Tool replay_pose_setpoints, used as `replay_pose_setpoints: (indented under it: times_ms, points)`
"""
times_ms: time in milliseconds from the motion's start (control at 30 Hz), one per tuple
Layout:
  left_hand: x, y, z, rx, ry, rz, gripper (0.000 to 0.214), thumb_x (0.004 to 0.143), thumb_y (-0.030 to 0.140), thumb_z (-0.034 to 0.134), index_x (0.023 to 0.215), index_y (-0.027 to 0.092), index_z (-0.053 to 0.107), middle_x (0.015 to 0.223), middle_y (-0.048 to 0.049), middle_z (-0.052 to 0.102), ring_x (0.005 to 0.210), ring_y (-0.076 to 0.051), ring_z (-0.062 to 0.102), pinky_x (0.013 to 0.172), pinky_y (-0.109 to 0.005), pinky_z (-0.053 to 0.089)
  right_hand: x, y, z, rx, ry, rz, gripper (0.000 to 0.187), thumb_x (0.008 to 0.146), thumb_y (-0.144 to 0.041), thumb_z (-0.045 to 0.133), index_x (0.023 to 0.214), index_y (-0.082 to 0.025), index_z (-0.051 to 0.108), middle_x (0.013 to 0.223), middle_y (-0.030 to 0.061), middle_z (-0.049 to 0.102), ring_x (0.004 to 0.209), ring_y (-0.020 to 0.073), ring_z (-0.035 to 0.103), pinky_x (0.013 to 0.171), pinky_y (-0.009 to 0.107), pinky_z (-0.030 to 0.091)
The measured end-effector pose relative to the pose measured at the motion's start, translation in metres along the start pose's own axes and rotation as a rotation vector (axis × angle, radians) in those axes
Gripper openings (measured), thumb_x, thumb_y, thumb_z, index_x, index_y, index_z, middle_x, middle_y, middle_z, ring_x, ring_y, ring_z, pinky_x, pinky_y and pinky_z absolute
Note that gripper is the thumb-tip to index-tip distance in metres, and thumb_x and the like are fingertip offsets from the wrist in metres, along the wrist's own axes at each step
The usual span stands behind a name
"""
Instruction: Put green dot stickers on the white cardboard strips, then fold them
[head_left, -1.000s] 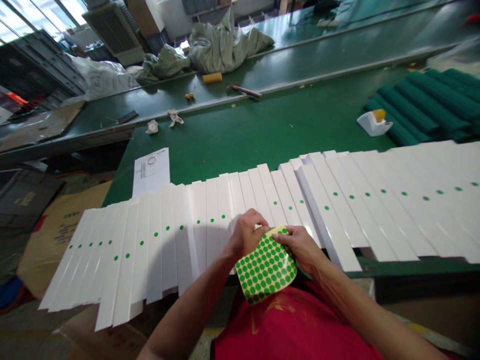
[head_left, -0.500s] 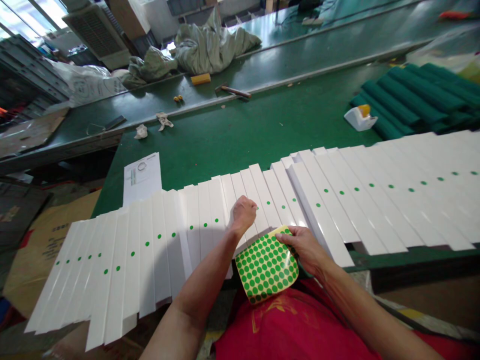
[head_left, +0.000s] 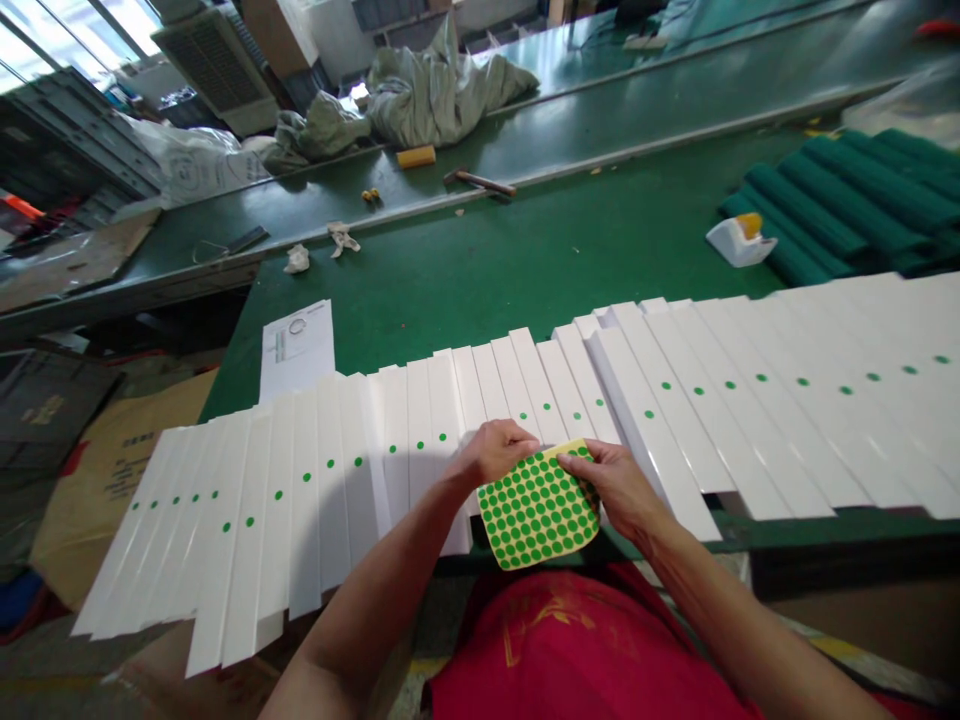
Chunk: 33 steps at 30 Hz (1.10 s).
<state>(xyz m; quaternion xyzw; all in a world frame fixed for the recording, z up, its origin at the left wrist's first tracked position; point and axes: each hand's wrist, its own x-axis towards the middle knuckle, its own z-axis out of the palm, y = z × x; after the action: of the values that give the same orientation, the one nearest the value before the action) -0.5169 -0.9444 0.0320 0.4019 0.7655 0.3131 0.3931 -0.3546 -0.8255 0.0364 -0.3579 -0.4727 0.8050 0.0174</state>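
My right hand grips the right edge of a yellow-backed sheet of green dot stickers, holding it just above my red shirt. My left hand sits at the sheet's upper left edge, fingers closed, over the white strips. Any sticker between those fingers is hidden. The overlapping white folded strips fan across the green table in a long row. A line of green dots runs along them.
A printed paper lies beyond the strips. Further back are a white tape dispenser, dark green rolled pads, and a hammer on a second green bench. Cardboard lies on the floor at left.
My left hand has moved back from the strips, down to the top edge of the sticker sheet. The sheet has risen slightly, and the whole view has shifted a little.
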Motion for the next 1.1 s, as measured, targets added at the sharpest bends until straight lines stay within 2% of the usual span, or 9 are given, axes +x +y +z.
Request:
replay_pose_setpoints:
  times_ms: [67, 133, 300, 433, 533, 667, 800, 933, 1100]
  points:
    - [-0.007, -0.002, 0.001, -0.094, -0.034, 0.006, 0.023, 0.082, 0.03, 0.055, 0.085, 0.018, 0.074, 0.08, 0.0012, 0.069, 0.074, -0.012, 0.063, 0.063, -0.02, 0.045, 0.001, 0.0, 0.002, -0.016, 0.016, -0.005, 0.022, 0.066, -0.033, 0.079, 0.076, -0.015, 0.071, 0.067, 0.0043, 0.072, 0.059, 0.0174, 0.064, 0.056, 0.027, 0.048]
    - [-0.011, -0.001, 0.002, -0.131, -0.019, -0.019, 0.023, 0.079, 0.026, 0.056, 0.089, 0.018, 0.075, 0.083, 0.0003, 0.071, 0.075, -0.012, 0.064, 0.062, -0.02, 0.046, 0.002, 0.0, 0.003, -0.024, 0.024, 0.002, 0.023, 0.065, -0.033, 0.08, 0.077, -0.015, 0.072, 0.068, 0.0049, 0.072, 0.06, 0.0183, 0.064, 0.057, 0.028, 0.048]
    - [-0.015, 0.009, 0.002, -0.123, 0.041, -0.075, 0.018, 0.075, 0.024, 0.059, 0.083, 0.016, 0.074, 0.072, -0.0002, 0.069, 0.066, -0.012, 0.062, 0.058, -0.02, 0.044, 0.004, 0.003, 0.004, -0.014, 0.019, 0.015, 0.024, 0.064, -0.033, 0.08, 0.077, -0.016, 0.072, 0.066, 0.0043, 0.072, 0.059, 0.0181, 0.065, 0.055, 0.027, 0.048]
    - [-0.018, 0.015, 0.003, 0.034, 0.09, 0.04, 0.016, 0.075, 0.016, 0.057, 0.078, 0.017, 0.073, 0.073, 0.0004, 0.068, 0.068, -0.011, 0.06, 0.065, -0.022, 0.045, 0.006, 0.008, 0.004, -0.026, 0.036, 0.029, 0.02, 0.065, -0.03, 0.078, 0.077, -0.015, 0.072, 0.065, 0.0038, 0.072, 0.058, 0.018, 0.065, 0.055, 0.027, 0.048]
    - [-0.015, 0.009, 0.002, 0.079, 0.128, 0.094, 0.015, 0.076, 0.013, 0.058, 0.074, 0.017, 0.072, 0.077, -0.0001, 0.067, 0.073, -0.012, 0.06, 0.07, -0.022, 0.046, 0.009, 0.01, 0.005, -0.041, 0.054, 0.043, 0.019, 0.064, -0.031, 0.077, 0.074, -0.015, 0.071, 0.062, 0.0036, 0.07, 0.056, 0.018, 0.064, 0.053, 0.027, 0.047]
    - [0.001, -0.011, -0.005, 0.135, 0.272, -0.021, 0.011, 0.077, 0.017, 0.062, 0.075, 0.018, 0.072, 0.087, -0.0017, 0.065, 0.078, -0.012, 0.061, 0.073, -0.022, 0.048, 0.01, 0.011, 0.007, -0.035, 0.063, 0.071, 0.02, 0.061, -0.032, 0.077, 0.069, -0.016, 0.069, 0.058, 0.0026, 0.068, 0.053, 0.0171, 0.062, 0.05, 0.026, 0.046]
    - [0.022, -0.029, -0.011, 0.291, 0.326, -0.191, 0.017, 0.082, 0.021, 0.059, 0.076, 0.017, 0.073, 0.093, -0.0051, 0.062, 0.079, -0.013, 0.061, 0.076, -0.025, 0.048, 0.01, 0.013, 0.004, -0.027, 0.042, 0.075, 0.02, 0.063, -0.032, 0.077, 0.069, -0.015, 0.068, 0.058, 0.0026, 0.068, 0.054, 0.017, 0.062, 0.05, 0.026, 0.046]
    - [0.032, -0.031, -0.009, 0.357, 0.352, -0.243, 0.02, 0.086, 0.019, 0.054, 0.081, 0.015, 0.073, 0.097, -0.0084, 0.06, 0.084, -0.015, 0.06, 0.08, -0.026, 0.048, 0.009, 0.013, 0.0, -0.027, 0.035, 0.079, 0.021, 0.064, -0.032, 0.079, 0.073, -0.016, 0.07, 0.059, 0.002, 0.069, 0.053, 0.0164, 0.062, 0.05, 0.026, 0.046]
    - [0.033, -0.029, -0.004, 0.444, 0.358, -0.274, 0.025, 0.09, 0.017, 0.047, 0.084, 0.013, 0.071, 0.098, -0.0099, 0.057, 0.083, -0.016, 0.059, 0.077, -0.027, 0.047, 0.009, 0.012, -0.003, 0.011, 0.01, 0.066, 0.024, 0.065, -0.034, 0.08, 0.076, -0.015, 0.071, 0.063, 0.0038, 0.071, 0.055, 0.0166, 0.063, 0.051, 0.026, 0.047]
